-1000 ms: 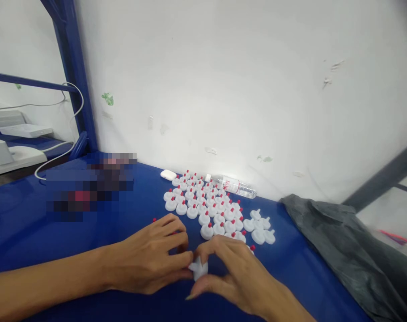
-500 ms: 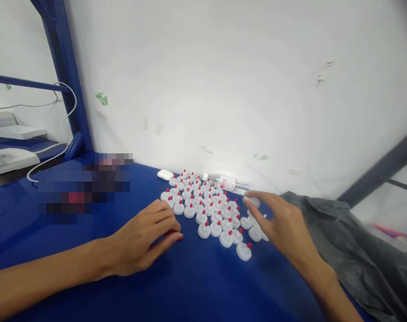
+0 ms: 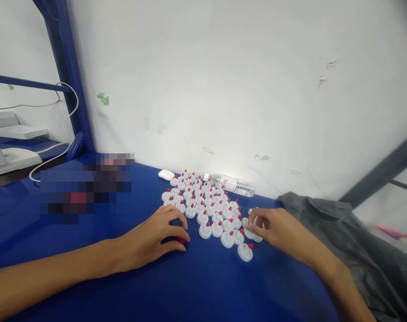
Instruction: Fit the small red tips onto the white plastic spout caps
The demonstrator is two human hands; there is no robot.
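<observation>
- My left hand point(image 3: 153, 237) curls on the counter point(image 3: 129, 295), red tips point(image 3: 180, 240) at its fingers; I can't tell if it pinches them.
- My right hand point(image 3: 279, 228) bends its fingers at the plain caps point(image 3: 258, 237); its grip I can't tell.
- Red-tipped caps point(image 3: 205, 231) cluster before the bottle point(image 3: 229, 184), left of the plain caps.

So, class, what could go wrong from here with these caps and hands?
The right hand is among closely set plain white caps, so it might knock a neighbour. Small red pieces at the left hand are partly hidden by its fingers and could get scattered. The bottle lies on its side behind the red-tipped caps and might roll into them.
</observation>
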